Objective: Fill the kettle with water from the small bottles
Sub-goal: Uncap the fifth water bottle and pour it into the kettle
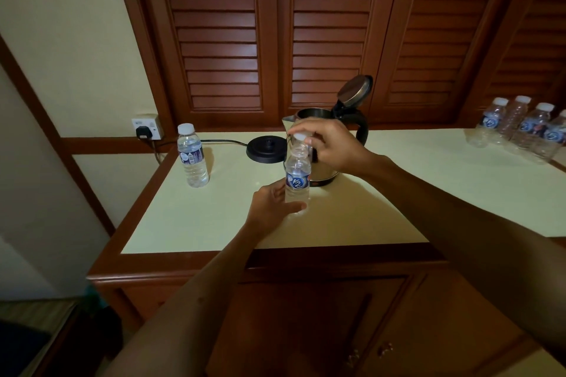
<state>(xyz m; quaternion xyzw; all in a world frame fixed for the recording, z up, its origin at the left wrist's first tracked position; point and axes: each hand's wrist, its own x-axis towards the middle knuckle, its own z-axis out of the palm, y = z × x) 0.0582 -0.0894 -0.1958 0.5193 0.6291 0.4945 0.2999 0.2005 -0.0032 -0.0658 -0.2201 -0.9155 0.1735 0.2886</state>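
A small clear water bottle (297,176) with a blue label stands upright on the cream countertop (352,217). My left hand (271,208) grips its lower body. My right hand (329,144) pinches its white cap (298,136) from above. Right behind the bottle stands the steel kettle (324,173) with its lid (355,92) flipped open, partly hidden by my right hand. A second full bottle (192,156) with a white cap stands at the left of the counter.
The kettle's black base (266,148) sits left of the kettle, its cord running to a wall socket (147,128). Several capped bottles (520,128) cluster at the far right. Louvred wooden doors (306,40) rise behind the counter.
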